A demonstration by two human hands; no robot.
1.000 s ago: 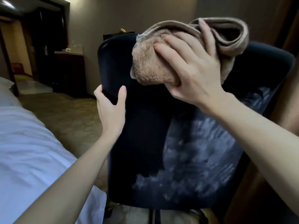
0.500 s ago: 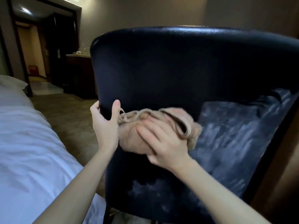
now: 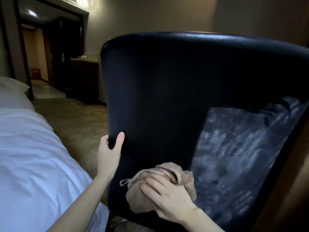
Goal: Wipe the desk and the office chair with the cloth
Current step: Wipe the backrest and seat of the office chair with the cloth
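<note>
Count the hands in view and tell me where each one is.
2. The left hand grips the office chair at its left edge; the right hand presses the cloth against the lower backrest. None seems hidden.

Dim room, ceiling light (image 3: 31,12) glaring, edges warped.
</note>
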